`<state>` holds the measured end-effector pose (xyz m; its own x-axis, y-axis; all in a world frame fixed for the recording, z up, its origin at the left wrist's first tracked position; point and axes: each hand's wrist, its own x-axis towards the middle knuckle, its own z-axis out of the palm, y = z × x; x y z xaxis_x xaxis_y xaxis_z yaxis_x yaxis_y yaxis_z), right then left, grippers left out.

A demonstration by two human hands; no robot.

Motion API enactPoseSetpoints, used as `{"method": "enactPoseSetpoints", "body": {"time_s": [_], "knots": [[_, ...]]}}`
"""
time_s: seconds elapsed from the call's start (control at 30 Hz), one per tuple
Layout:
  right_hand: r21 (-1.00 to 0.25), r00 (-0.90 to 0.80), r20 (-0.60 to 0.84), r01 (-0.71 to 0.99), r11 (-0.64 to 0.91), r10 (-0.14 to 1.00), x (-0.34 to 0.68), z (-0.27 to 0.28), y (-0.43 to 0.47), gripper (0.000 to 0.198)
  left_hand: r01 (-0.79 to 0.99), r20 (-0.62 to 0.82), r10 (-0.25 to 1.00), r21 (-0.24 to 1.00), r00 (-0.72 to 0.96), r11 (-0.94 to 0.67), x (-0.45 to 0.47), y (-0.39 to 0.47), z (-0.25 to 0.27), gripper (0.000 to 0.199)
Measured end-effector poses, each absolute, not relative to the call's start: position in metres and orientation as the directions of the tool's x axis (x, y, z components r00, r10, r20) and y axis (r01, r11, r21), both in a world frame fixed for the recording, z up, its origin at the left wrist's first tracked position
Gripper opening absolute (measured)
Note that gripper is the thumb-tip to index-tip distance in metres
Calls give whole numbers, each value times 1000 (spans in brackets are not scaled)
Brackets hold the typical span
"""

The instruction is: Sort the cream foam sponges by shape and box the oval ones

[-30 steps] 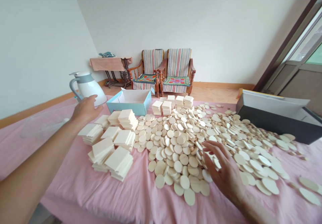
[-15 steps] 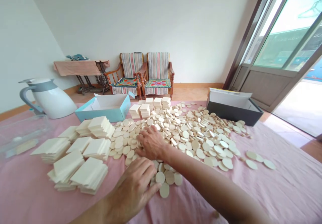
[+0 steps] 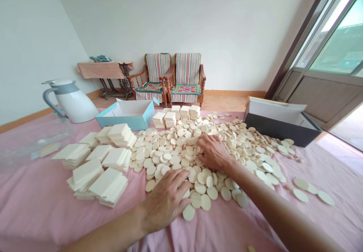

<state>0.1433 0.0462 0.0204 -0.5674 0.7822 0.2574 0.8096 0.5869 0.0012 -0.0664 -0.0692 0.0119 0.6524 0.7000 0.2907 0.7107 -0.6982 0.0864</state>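
Observation:
A wide heap of pale round wooden discs [image 3: 167, 156] covers the middle of the cloth. My left hand [image 3: 170, 195] lies at the heap's near edge, fingers stretched out over a few discs, gripping none that I can see. Farther in, my right hand [image 3: 214, 152] rests on the discs with its fingers bent down among them; its fingertips are partly hidden, and no held disc shows. Left of the heap stand several stacks of square wooden pieces [image 3: 109, 186]. Smaller square stacks [image 3: 170, 119] stand at the heap's far side.
A light blue open box [image 3: 124, 121] and a white jug [image 3: 81, 102] stand at the back left. A black open box [image 3: 283, 127] is at the back right. A clear plastic tray [image 3: 36, 142] lies far left on the pink cloth [image 3: 221, 229]. Stray discs [image 3: 300, 195] lie at right.
My right hand has moved right across the heap, away from my left hand. Discs near my left hand now lie more spread out. The view has turned slightly left.

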Motion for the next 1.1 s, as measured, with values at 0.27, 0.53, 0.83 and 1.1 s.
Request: {"method": "enactPoseSetpoints", "body": {"time_s": [0.27, 0.53, 0.83, 1.1], "knots": [[36, -456, 278, 884, 466, 845, 207, 18, 63, 25, 757, 387, 707, 35, 592, -653, -71, -55, 5, 24], [26, -240, 394, 968, 251, 887, 233, 17, 78, 33, 833, 521, 761, 157, 387, -531, -80, -42, -4, 17], [-57, -811, 242, 536, 842, 533, 80, 26, 52, 18, 822, 568, 779, 289, 266, -492, -93, -38, -13, 17], [-1, -769, 165, 627, 779, 618, 69, 23, 65, 31, 807, 547, 797, 332, 257, -488, -98, -37, -14, 16]]}}
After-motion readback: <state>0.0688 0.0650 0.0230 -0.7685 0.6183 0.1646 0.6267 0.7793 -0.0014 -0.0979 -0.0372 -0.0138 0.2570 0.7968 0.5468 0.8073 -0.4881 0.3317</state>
